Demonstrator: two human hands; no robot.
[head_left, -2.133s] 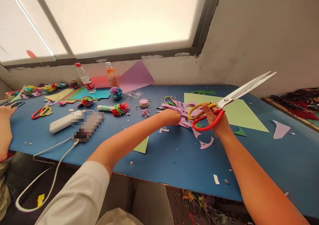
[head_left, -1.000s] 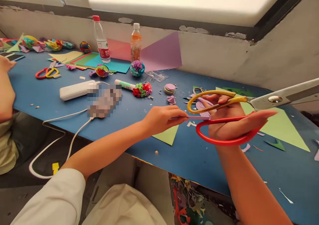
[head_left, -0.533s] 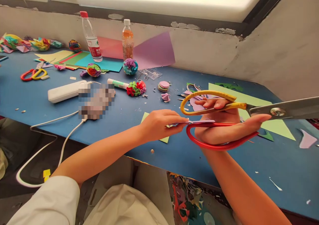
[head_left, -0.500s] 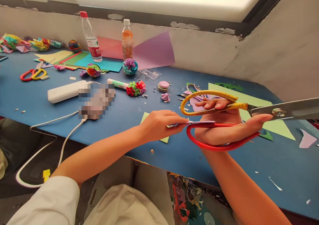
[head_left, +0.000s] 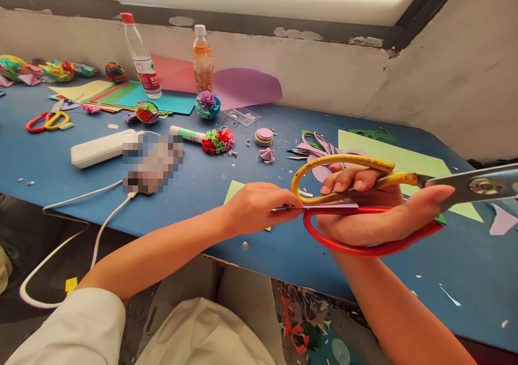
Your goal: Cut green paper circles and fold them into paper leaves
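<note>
My left hand (head_left: pixel 263 206) is closed in a pinch on a thin folded piece of pale purple paper (head_left: pixel 334 204), seen almost edge-on. Its far end reaches between the handles of the scissors (head_left: pixel 402 179), up to the fingers of my right hand (head_left: pixel 364 222). That hand is wrapped around the scissors, which have one yellow and one red handle. Their metal blades point away to the right and run out of view. Under my left hand lies a light green piece of paper (head_left: pixel 233 191). Whether my right fingers also grip the paper is hard to see.
Behind my hands lie purple paper scraps (head_left: pixel 319 146), a stack of paper circles (head_left: pixel 264 136), and a light green sheet (head_left: pixel 421 155). Farther left are a glue stick (head_left: pixel 186 133), a white power bank (head_left: pixel 103 148), two bottles (head_left: pixel 202 63), paper flower balls (head_left: pixel 208 105) and another pair of scissors (head_left: pixel 48 121).
My right hand and the scissors have moved slightly right and down. My left hand keeps its pinch on the purple paper. The view has shifted a little.
</note>
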